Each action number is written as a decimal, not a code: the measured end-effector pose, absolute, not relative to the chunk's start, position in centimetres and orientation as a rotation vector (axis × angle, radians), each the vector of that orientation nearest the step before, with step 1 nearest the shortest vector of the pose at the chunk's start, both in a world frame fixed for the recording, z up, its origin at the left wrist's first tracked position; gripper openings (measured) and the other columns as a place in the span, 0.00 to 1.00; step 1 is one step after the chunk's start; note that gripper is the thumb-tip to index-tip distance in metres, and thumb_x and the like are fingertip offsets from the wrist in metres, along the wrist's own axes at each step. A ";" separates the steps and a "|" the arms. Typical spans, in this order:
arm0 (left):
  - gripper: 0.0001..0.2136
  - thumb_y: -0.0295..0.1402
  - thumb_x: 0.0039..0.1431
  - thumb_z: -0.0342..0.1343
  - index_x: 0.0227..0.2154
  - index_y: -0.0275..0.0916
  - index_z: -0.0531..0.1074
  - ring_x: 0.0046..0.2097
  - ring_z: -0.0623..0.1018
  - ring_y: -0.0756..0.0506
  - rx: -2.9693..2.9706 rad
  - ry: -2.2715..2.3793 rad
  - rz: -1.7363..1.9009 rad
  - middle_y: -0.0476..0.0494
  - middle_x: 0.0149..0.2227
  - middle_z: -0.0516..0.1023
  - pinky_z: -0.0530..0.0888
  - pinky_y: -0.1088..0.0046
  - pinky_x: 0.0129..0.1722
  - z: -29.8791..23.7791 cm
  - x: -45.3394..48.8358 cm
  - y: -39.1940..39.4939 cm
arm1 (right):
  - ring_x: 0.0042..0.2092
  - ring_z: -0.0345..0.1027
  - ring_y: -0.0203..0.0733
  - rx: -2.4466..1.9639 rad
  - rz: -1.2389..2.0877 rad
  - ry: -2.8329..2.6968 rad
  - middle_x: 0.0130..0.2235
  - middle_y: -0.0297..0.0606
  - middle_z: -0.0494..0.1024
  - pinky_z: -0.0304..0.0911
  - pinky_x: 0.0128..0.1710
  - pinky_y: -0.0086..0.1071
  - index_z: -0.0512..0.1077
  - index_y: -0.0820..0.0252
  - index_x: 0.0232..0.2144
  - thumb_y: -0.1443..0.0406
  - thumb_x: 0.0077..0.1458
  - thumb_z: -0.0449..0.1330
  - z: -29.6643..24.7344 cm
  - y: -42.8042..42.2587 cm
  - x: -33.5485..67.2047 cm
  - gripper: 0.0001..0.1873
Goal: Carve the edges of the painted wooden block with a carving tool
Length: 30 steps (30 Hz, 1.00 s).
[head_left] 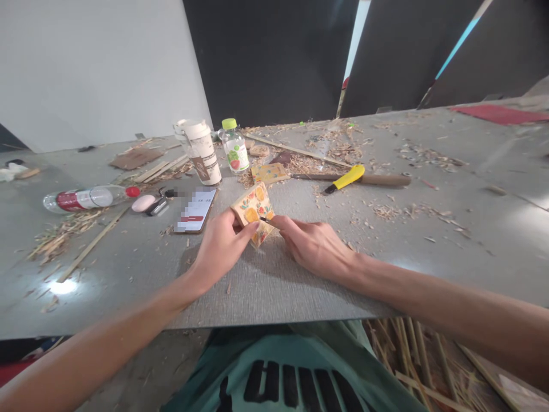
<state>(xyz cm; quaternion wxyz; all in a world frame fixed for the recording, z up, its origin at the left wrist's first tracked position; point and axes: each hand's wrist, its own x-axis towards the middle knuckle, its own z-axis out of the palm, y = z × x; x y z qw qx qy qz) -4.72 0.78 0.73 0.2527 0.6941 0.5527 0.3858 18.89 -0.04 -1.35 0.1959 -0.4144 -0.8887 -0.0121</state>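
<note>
My left hand (227, 237) grips a flat, squarish piece with an orange fruit pattern (256, 201) by its left and lower edge, thumb across its face. The piece is tilted above the table. In my right hand (313, 240), closed fingers pinch a thin tool with a dark tip (265, 220), which reaches the face of the patterned piece; its handle is mostly hidden by the fingers. Just behind lies a second yellow patterned piece (270, 173). A yellow utility knife (345, 179) rests across a long knife with a wooden handle (381, 180).
A phone (195, 212), a white cup (199, 151) and a green-capped bottle (235, 147) stand or lie left of centre. Farther left lies a red-capped bottle (92, 198). Wood shavings (330, 149) and strips are scattered over the grey table (266, 294).
</note>
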 end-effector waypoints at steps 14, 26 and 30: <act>0.13 0.43 0.64 0.61 0.42 0.38 0.79 0.38 0.84 0.39 1.988 1.542 1.020 0.38 0.40 0.87 0.76 0.61 0.37 1.0 -4.8 0.5 | 0.25 0.42 0.36 -1.186 -0.066 -2.583 0.32 0.36 0.75 0.36 0.27 0.37 0.72 0.58 0.59 0.71 0.63 0.49 -1.4 0.2 19.4 0.25; 0.16 0.43 0.64 0.63 0.49 0.39 0.79 0.45 0.86 0.37 1.923 1.488 1.046 0.37 0.42 0.87 0.81 0.58 0.46 0.5 -5.0 1.0 | 0.30 0.66 0.38 -1.196 0.089 -2.339 0.36 0.41 0.82 0.46 0.29 0.35 0.77 0.59 0.46 0.56 0.78 0.46 -0.8 0.5 19.2 0.22; 0.13 0.43 0.64 0.63 0.46 0.41 0.79 0.44 0.86 0.37 1.940 1.519 1.035 0.40 0.40 0.87 0.80 0.61 0.42 0.8 -4.9 0.9 | 0.27 0.61 0.36 -1.138 0.104 -2.364 0.36 0.39 0.82 0.45 0.28 0.33 0.73 0.56 0.59 0.61 0.76 0.46 -1.0 0.4 19.1 0.20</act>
